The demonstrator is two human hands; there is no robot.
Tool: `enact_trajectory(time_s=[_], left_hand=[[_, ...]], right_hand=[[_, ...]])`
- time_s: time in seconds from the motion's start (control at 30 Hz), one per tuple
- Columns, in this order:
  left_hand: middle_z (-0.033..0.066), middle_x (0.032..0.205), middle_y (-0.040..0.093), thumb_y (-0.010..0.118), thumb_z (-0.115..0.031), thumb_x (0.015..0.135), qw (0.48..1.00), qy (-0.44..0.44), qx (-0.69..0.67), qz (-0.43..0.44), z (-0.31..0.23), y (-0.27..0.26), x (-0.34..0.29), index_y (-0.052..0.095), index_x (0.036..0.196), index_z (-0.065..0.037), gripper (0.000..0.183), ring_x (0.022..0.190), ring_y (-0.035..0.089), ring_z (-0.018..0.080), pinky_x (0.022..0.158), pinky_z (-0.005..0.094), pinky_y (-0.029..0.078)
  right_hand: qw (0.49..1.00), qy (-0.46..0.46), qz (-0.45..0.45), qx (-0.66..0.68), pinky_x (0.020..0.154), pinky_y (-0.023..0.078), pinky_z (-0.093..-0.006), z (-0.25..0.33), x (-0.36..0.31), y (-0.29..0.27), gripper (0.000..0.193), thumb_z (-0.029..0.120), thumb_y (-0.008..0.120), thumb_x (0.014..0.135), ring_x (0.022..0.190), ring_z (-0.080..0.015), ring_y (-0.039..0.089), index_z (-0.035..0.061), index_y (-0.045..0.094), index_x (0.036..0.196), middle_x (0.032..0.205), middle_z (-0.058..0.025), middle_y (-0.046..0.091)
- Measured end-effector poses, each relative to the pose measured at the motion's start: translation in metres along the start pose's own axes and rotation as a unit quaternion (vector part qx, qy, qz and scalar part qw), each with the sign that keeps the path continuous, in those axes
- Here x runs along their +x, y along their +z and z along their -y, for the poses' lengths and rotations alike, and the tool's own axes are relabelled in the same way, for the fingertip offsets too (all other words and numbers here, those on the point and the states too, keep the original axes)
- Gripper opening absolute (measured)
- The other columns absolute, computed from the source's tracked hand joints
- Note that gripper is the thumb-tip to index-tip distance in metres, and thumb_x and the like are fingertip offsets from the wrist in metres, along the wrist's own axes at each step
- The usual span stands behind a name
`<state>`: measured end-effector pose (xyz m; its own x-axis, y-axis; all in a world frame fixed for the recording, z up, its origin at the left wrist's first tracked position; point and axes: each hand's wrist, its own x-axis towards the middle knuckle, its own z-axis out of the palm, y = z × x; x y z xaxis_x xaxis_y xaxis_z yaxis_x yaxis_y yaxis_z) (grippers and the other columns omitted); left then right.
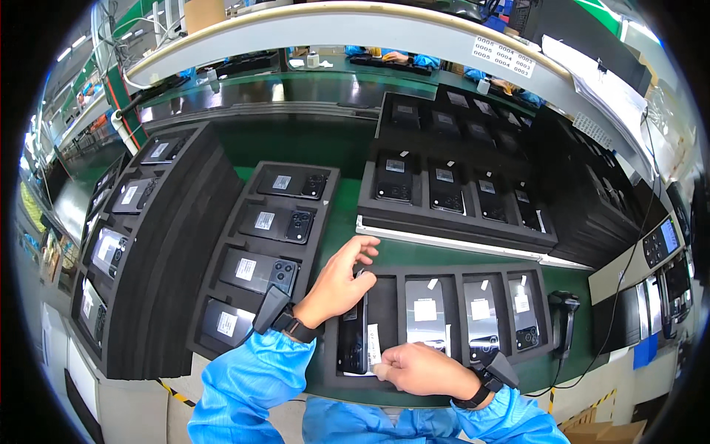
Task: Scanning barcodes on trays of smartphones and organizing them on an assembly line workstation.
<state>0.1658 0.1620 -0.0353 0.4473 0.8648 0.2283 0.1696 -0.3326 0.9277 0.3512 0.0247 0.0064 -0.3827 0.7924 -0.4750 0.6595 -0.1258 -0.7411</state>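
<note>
My left hand (pixel 342 280) hovers over the upper end of the first slot in the near foam tray (pixel 455 271). Its fingers are spread and curved, with the thumb close to or touching the top of a dark smartphone (pixel 353 337). That phone looks tilted in its slot. At the phone's lower right, my right hand (pixel 421 370) pinches a white printed label strip (pixel 373 348) between thumb and fingers. Whether those fingertips also touch the phone is hidden. Further right in this tray lie silver-backed phones (pixel 423 311) with white stickers.
Left of it sits another foam tray (pixel 255 174) of phones, beside a tall stack of black trays (pixel 166 259). Stacked trays (pixel 458 222) with phones stand behind. A handheld scanner (pixel 563 318) and its cable are at the right, near a device with a screen (pixel 658 244).
</note>
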Motion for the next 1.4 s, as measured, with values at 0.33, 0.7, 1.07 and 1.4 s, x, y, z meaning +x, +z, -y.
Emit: enact_trajectory(time_s=[0.33,0.7,1.07,1.4], left_hand=[[0.0147,0.128,0.058,0.071,-0.028,0.083,0.915,0.087,0.392,0.038,-0.008,0.014,-0.007,0.059,0.133,-0.005,0.056,0.123,0.053,0.0338,0.102,0.0452,0.042],[0.0269,0.147,0.043,0.073,-0.009,0.078,0.943,-0.064,0.327,0.002,-0.082,0.0,-0.106,0.041,0.147,0.001,0.076,0.133,0.051,0.044,0.108,0.0451,0.045],[0.0256,0.117,0.06,0.09,-0.015,0.072,0.916,-0.109,0.386,-0.017,-0.081,0.038,-0.175,0.059,0.106,-0.003,0.049,0.113,0.053,0.0471,0.099,0.0505,0.045],[0.0061,0.079,0.057,0.085,-0.002,0.075,0.948,-0.113,0.295,-0.033,-0.142,-0.023,-0.141,0.059,0.099,-0.003,0.035,0.071,0.053,0.0158,0.068,0.031,0.047]], right_hand=[[0.833,0.073,-0.549,0.019,0.083,0.052,-0.0365,-0.101,-0.093,-0.046,0.025,0.015,0.077,0.088,0.094,-0.0254,0.066,0.0011,0.069,0.107,0.104,-0.0156,0.07],[0.775,0.191,-0.602,-0.031,0.111,0.042,-0.047,-0.156,-0.15,-0.042,0.068,0.021,0.077,0.085,0.127,-0.0419,0.053,-0.0014,0.05,0.144,0.136,-0.0249,0.059],[0.77,0.178,-0.597,0.14,0.087,0.056,-0.0386,-0.188,-0.158,-0.065,0.073,0.023,0.078,0.085,0.096,-0.0302,0.073,0.0009,0.049,0.148,0.116,-0.0267,0.072],[0.783,-0.025,-0.474,0.401,0.079,0.052,-0.0252,-0.158,-0.197,-0.106,0.046,0.007,0.073,0.091,0.086,-0.0115,0.066,-0.0014,0.058,0.134,0.098,-0.0066,0.07]])
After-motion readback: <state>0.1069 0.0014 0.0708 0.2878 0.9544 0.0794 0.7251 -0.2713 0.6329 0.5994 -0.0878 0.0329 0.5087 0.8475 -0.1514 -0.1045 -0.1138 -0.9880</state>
